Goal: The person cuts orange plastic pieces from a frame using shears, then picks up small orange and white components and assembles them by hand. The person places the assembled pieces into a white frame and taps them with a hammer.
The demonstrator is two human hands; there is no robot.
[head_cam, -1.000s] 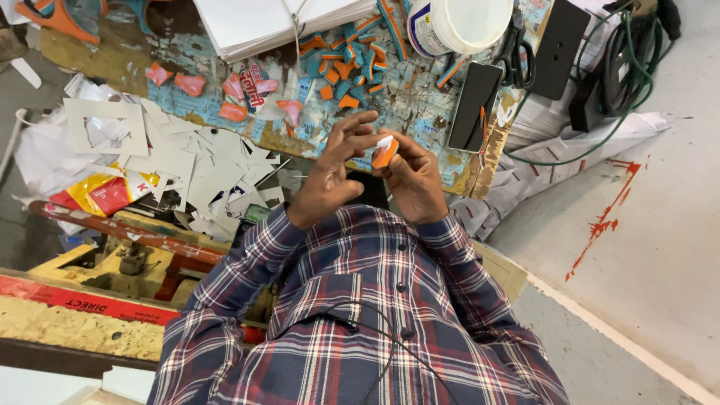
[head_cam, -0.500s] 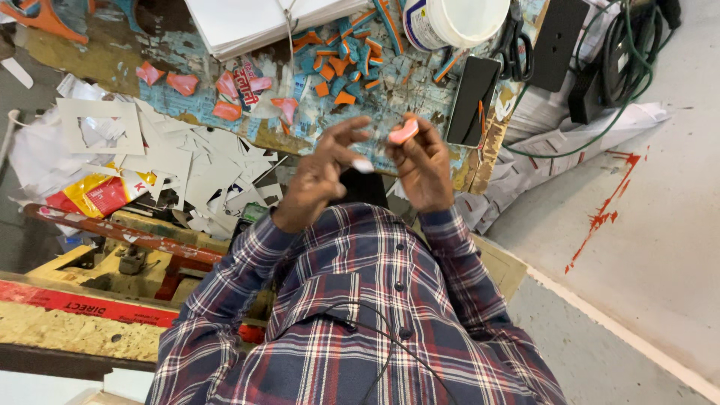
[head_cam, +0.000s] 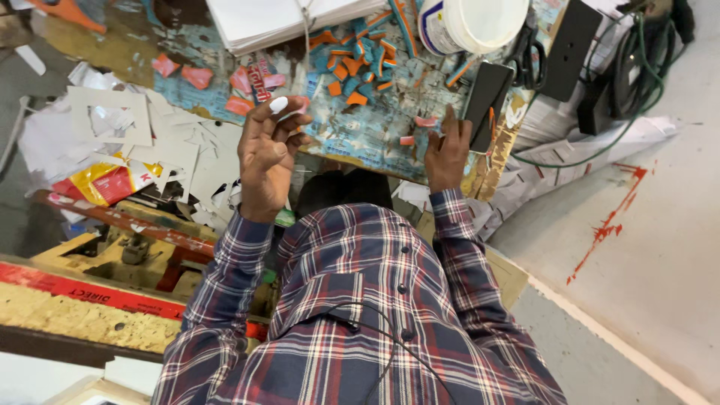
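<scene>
Over the blue paint-crusted board (head_cam: pixel 375 127), orange and pink foam scraps (head_cam: pixel 349 75) lie scattered – left hand (head_cam: pixel 268 154) pinches a small pale piece (head_cam: pixel 278 105), right hand (head_cam: pixel 448 154) rests flat, empty

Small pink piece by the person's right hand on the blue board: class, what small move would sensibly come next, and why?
Probably the right hand presses the small pink piece flat. Its fingers rest on the blue board just beside that piece, other pink and orange pieces already lie on the board, and the left hand is lifted, pinching a pale scrap.

I saw bright, even light, soft shadows, no glare; slight motion blur on hands, edges mildly stretched.
</scene>
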